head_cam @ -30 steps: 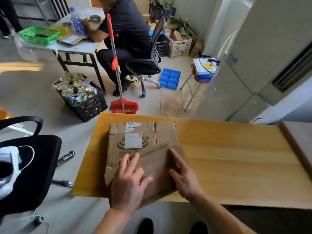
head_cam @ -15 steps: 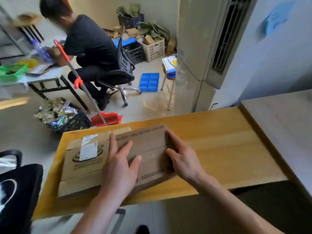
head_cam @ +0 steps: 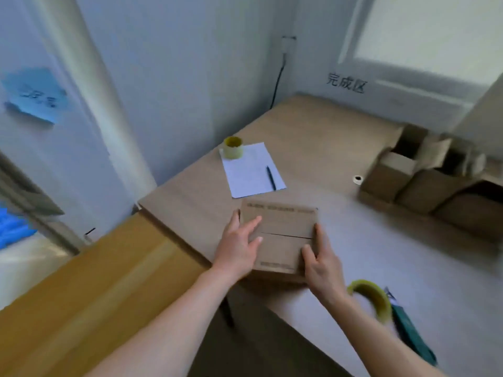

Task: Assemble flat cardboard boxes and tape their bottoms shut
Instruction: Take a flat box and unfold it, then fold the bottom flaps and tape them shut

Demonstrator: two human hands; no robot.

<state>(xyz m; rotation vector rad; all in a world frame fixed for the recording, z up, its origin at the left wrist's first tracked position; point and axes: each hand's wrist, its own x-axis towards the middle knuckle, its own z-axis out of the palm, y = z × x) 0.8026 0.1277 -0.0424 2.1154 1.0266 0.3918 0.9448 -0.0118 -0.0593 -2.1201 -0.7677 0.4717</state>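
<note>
Box (head_cam: 280,235) now folded on grey table (head_cam: 381,240), both hands (head_cam: 239,246) holding; print blurred.

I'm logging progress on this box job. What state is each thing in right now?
Box: formed, flaps folded shut, seam untaped.
Left hand: flat on box top.
Right hand: grips box's right edge.
Tape dispenser: lying on table, untouched.
Tape roll: standing on paper's corner.
Pen: lying on paper.
Finished boxes: open-topped.

Matt brown corrugated-cardboard box (head_cam: 279,235) sits dull on the smooth pale laminate table (head_cam: 326,137), a thin white paper sheet (head_cam: 251,170) lies flat beyond it, and the yellowish plastic tape roll (head_cam: 374,297) shows a faint gloss beside warm, smooth yellow wood tabletop (head_cam: 95,281).
</note>
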